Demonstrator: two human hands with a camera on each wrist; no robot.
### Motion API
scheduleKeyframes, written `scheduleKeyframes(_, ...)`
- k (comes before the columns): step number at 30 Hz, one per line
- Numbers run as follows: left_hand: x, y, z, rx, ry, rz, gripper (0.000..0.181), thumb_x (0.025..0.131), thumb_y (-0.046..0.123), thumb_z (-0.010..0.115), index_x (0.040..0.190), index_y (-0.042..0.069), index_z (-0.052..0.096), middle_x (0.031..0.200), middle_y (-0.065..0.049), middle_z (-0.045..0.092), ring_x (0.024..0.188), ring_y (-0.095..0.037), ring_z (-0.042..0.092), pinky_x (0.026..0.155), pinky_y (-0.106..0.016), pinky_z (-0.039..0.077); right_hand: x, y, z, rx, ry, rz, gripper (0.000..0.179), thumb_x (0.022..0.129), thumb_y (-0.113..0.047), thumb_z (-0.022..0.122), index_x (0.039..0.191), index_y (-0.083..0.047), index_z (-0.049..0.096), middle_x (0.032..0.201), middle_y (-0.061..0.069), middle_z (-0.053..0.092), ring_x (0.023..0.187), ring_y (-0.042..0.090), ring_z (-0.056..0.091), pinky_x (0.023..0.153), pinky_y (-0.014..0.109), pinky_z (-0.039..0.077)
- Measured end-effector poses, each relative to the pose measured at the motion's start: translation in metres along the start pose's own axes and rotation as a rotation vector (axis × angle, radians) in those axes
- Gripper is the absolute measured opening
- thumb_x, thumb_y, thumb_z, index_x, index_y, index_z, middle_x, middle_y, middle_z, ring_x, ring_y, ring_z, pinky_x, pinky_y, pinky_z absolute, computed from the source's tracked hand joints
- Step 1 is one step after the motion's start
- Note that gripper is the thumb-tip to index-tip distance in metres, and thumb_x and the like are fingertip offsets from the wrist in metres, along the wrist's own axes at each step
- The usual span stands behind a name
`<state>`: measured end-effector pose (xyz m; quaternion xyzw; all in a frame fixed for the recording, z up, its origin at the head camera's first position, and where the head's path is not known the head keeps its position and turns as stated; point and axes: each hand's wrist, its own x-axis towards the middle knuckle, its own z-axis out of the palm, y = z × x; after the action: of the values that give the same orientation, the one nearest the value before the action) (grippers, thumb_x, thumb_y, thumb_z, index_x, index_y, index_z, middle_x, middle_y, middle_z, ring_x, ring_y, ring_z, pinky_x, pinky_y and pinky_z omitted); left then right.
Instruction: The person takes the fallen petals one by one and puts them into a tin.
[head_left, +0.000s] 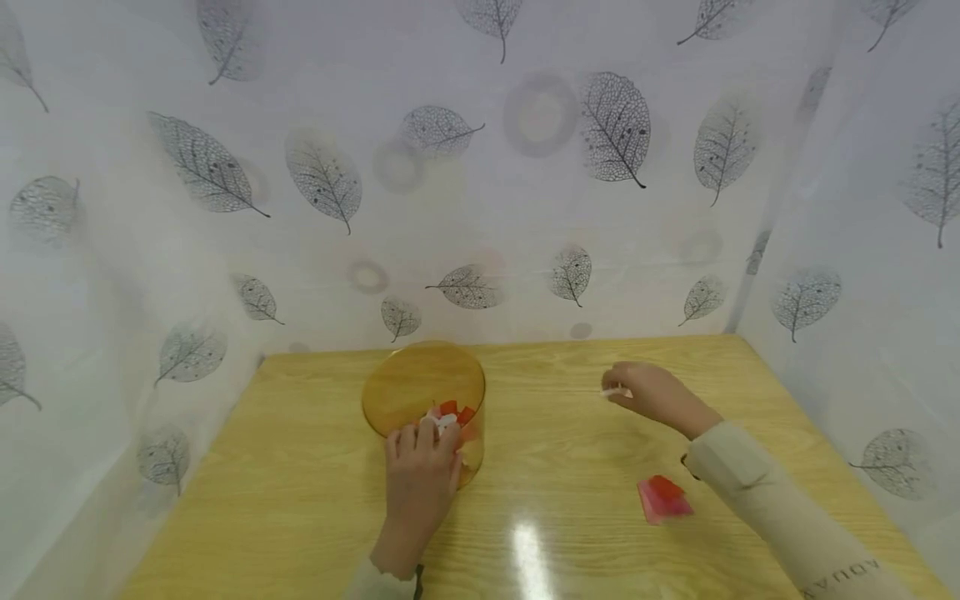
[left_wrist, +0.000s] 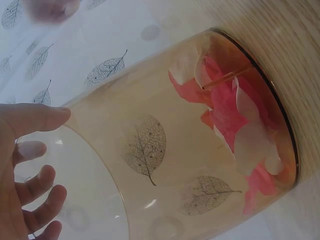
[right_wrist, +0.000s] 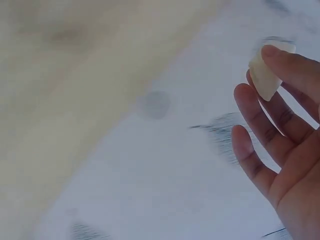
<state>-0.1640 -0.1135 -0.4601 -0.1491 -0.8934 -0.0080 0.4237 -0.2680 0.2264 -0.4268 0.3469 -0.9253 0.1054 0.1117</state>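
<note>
A see-through amber bucket (head_left: 416, 371) stands at the left middle of the table, with white, pink and red petals (left_wrist: 227, 107) at its bottom. My left hand (head_left: 422, 475) is at its near rim, the loosely bent, spread fingers over the mouth and the thumb at the rim's edge. To the right, above the table, my right hand (head_left: 656, 398) pinches a white petal (right_wrist: 267, 75) between thumb and fingers. Its other fingers are spread apart in the right wrist view. Nearer to me, below that hand, pink and red petals (head_left: 663, 502) lie overlapping on the table.
A yellow wood-grain table (head_left: 315, 508) carries everything. White curtains (head_left: 480, 208) printed with grey leaves stand round its back and sides. Light glares off the front middle of the tabletop.
</note>
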Motion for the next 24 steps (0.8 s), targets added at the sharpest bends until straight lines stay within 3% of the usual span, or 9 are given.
scheduleKeyframes(6, 0.000, 0.000, -0.002, -0.008, -0.019, -0.002, 0.048, 0.058, 0.026, 0.087, 0.093, 0.018, 0.055, 0.087, -0.008, 0.056, 0.078, -0.027, 0.054, 0.074, -0.042, 0.043, 0.077, -0.065, -0.033, 0.037, 0.099, -0.202, 0.010, 0.080, -0.015, 0.072, 0.089, -0.012, 0.069, 0.087, 0.000, 0.067, 0.076, 0.014, 0.063, 0.070, 0.029, 0.053)
scheduleKeyframes(11, 0.001, 0.001, -0.002, 0.016, -0.030, -0.001, 0.048, 0.058, 0.029, 0.087, 0.092, 0.018, 0.055, 0.086, -0.006, 0.055, 0.077, -0.026, 0.053, 0.075, -0.042, 0.042, 0.122, -0.112, -0.037, 0.014, 0.048, -0.326, 0.007, 0.083, -0.015, 0.070, 0.089, -0.012, 0.068, 0.087, 0.000, 0.067, 0.077, 0.014, 0.063, 0.074, 0.029, 0.052)
scheduleKeyframes(19, 0.002, 0.001, -0.005, 0.035, -0.050, 0.004, 0.045, 0.062, 0.031, 0.085, 0.095, 0.018, 0.056, 0.088, -0.007, 0.056, 0.077, -0.026, 0.053, 0.076, -0.042, 0.042, 0.152, -0.151, -0.021, 0.010, -0.223, -0.317, 0.015, 0.085, -0.015, 0.068, 0.099, -0.014, 0.069, 0.096, 0.000, 0.068, 0.082, 0.013, 0.064, 0.076, 0.024, 0.052)
scheduleKeyframes(24, 0.001, 0.000, -0.005, 0.033, -0.063, -0.003, 0.044, 0.064, 0.030, 0.084, 0.096, 0.019, 0.056, 0.089, -0.007, 0.056, 0.078, -0.026, 0.053, 0.076, -0.041, 0.042, 0.153, -0.156, -0.019, 0.009, -0.267, -0.310, 0.022, 0.082, -0.016, 0.071, 0.104, -0.012, 0.068, 0.100, 0.003, 0.068, 0.087, 0.017, 0.065, 0.079, 0.026, 0.052)
